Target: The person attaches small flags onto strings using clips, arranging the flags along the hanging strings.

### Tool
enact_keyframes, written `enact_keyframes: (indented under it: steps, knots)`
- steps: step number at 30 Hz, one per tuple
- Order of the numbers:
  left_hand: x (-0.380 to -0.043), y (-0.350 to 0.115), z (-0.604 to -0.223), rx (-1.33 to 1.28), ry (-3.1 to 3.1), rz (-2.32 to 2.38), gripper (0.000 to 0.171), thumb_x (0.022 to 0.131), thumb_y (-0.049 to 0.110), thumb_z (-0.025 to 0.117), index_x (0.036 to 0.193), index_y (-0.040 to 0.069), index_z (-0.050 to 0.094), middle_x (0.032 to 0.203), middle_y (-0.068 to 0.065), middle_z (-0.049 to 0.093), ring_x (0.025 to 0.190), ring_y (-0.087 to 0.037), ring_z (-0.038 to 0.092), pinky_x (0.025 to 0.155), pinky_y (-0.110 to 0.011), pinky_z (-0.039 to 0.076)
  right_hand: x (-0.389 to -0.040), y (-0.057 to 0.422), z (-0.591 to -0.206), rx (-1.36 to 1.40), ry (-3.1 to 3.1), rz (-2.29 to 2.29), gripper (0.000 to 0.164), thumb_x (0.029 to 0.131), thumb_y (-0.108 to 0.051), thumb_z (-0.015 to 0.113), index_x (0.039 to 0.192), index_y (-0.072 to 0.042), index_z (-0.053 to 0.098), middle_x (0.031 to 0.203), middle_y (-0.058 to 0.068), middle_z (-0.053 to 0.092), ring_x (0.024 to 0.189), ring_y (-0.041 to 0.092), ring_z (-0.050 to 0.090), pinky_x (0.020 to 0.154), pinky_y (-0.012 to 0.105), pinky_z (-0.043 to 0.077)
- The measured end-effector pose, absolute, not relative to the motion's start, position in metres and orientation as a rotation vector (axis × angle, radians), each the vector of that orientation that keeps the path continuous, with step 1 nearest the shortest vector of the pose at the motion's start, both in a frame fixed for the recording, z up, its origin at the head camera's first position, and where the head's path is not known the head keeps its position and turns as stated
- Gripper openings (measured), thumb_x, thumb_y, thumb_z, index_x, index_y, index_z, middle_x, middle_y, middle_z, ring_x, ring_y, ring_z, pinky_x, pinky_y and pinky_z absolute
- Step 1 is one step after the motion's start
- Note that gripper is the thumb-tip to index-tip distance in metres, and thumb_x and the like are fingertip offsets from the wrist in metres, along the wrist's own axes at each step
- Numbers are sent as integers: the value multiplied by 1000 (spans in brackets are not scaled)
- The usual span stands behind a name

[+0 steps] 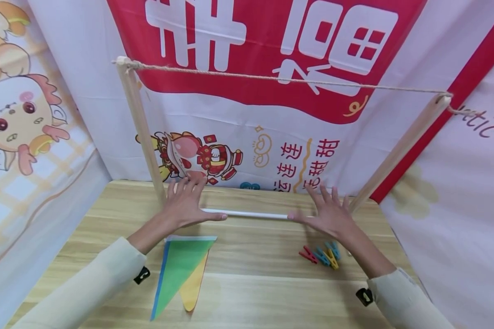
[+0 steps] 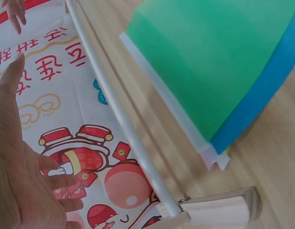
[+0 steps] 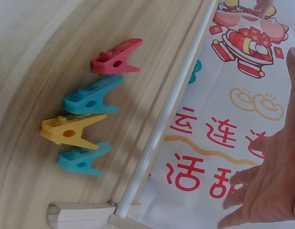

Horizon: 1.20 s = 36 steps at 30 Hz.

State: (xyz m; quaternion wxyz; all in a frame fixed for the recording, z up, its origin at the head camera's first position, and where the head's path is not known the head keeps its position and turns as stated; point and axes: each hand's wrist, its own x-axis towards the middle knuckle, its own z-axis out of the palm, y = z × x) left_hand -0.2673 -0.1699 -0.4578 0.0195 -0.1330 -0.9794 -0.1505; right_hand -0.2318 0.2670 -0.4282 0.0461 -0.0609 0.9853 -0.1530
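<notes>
My left hand [image 1: 185,205] is held with fingers spread near the base of the left wooden post [image 1: 142,132], with nothing in it. My right hand [image 1: 331,214] mirrors it beside the right wooden post [image 1: 399,146], fingers spread, also holding nothing. A white rod [image 1: 257,214] runs low between the posts, and a twine string [image 1: 247,76] is tied across their tops. In front of the left hand lies a green triangular pennant [image 1: 183,262] with blue and white edges, partly covering a yellow one [image 1: 192,290]. Several small clothespins, including a red one [image 3: 117,58] and a yellow one [image 3: 68,130], lie near the right hand.
The wooden table [image 1: 251,297] meets a printed cloth [image 1: 247,137] hanging upright behind the frame. More cloth stands at the left side [image 1: 45,192] and the right side [image 1: 457,205]. A foot of the post frame [image 2: 219,212] rests on the tabletop.
</notes>
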Motion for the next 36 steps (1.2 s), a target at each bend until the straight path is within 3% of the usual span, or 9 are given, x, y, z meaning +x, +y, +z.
enact_keyframes:
  steps: [7, 14, 24, 29, 36]
  knots:
    - [-259, -174, -465, -424, -3076, -488, 141, 77, 103, 66, 179, 13, 31, 178, -26, 44, 165, -53, 36, 137, -77, 14, -226, 270, -436, -235, 3021, -425, 121, 89, -99, 56, 182, -30, 22, 183, 26, 34, 167, 64, 27, 129, 90, 19]
    - [-252, -177, -474, -384, -3129, -554, 135, 79, 101, 67, 175, 10, 41, 170, -29, 52, 156, -59, 46, 131, -81, 27, -220, 272, -444, -232, 2989, -402, 120, 90, -98, 57, 181, -27, 27, 173, 33, 47, 152, 63, 53, 117, 84, 45]
    - [-239, -188, -485, -408, -3135, -486, 114, 86, 92, 71, 157, 3, 62, 148, -28, 68, 138, -47, 65, 116, -73, 48, -211, 274, -460, -258, 2983, -391, 119, 88, -99, 59, 180, -29, 31, 165, 34, 56, 143, 60, 62, 111, 81, 52]
    - [-235, -190, -491, -436, -3139, -493, 109, 86, 89, 75, 150, 2, 67, 140, -26, 72, 132, -45, 67, 113, -71, 51, -208, 274, -466, -250, 2986, -420, 118, 86, -97, 66, 176, -25, 39, 158, 32, 63, 137, 56, 67, 105, 78, 56]
    - [-231, -188, -495, -436, -3168, -501, 96, 86, 82, 81, 143, 5, 73, 132, -21, 75, 124, -41, 69, 115, -69, 49, -203, 273, -473, -204, 2944, -473, 114, 82, -95, 73, 163, -17, 55, 154, 22, 69, 136, 47, 69, 107, 70, 59]
